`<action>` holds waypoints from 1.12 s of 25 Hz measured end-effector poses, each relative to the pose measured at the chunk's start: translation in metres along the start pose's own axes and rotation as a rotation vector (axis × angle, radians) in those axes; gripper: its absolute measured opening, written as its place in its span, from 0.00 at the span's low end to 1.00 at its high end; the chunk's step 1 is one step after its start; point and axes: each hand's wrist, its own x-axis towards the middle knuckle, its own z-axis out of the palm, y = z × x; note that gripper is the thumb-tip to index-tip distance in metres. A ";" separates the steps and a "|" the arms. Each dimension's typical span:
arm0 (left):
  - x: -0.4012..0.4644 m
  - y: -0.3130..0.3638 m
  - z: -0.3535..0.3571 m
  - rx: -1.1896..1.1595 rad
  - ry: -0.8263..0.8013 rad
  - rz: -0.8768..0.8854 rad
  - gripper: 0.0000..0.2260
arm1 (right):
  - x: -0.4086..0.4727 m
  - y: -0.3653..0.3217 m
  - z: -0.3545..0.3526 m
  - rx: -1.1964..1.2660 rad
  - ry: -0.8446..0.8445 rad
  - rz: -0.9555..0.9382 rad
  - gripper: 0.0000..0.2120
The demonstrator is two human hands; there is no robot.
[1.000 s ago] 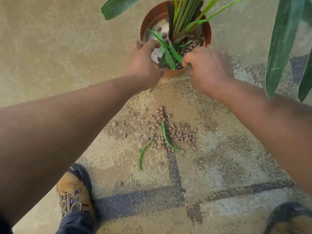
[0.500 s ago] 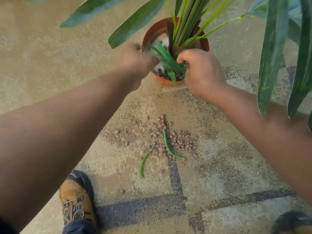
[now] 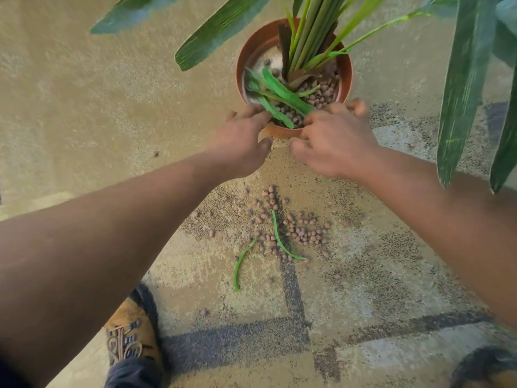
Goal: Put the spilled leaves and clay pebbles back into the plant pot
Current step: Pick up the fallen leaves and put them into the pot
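Note:
The terracotta plant pot (image 3: 242, 63) stands on the carpet at the top centre, with green stalks rising from it. Several loose green leaves (image 3: 282, 93) lie across the clay pebbles inside the pot (image 3: 321, 93). My left hand (image 3: 240, 141) and my right hand (image 3: 333, 141) are at the pot's near rim, fingers loosely spread and holding nothing. The left fingertips reach to the end of one leaf. Spilled clay pebbles (image 3: 302, 233) are scattered on the carpet below my hands. A thin leaf (image 3: 279, 239) lies among them and another thin leaf (image 3: 243, 261) lies to their left.
Long plant leaves (image 3: 464, 79) hang over the upper right and another long leaf (image 3: 218, 32) over the upper middle. My tan shoe (image 3: 128, 334) is at the bottom left, and a dark shoe tip (image 3: 486, 368) at the bottom right. The beige carpet (image 3: 84, 107) has dark lines.
Both hands have drawn back from over the pot to its near rim and opened. The leaves they held now lie loose in the pot. The view has shifted slightly.

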 end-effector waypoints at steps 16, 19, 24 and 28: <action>-0.002 0.023 -0.014 0.015 0.098 0.178 0.21 | -0.061 -0.003 0.039 0.697 0.304 0.409 0.09; -0.021 0.016 0.000 0.164 0.112 0.180 0.22 | -0.069 0.013 0.071 0.906 0.164 0.638 0.17; -0.044 0.020 0.029 0.072 0.115 0.080 0.32 | -0.074 0.051 0.134 0.736 -0.037 0.688 0.34; -0.095 0.021 0.092 -0.272 -0.047 -0.275 0.24 | -0.075 0.062 0.153 0.585 -0.088 0.609 0.23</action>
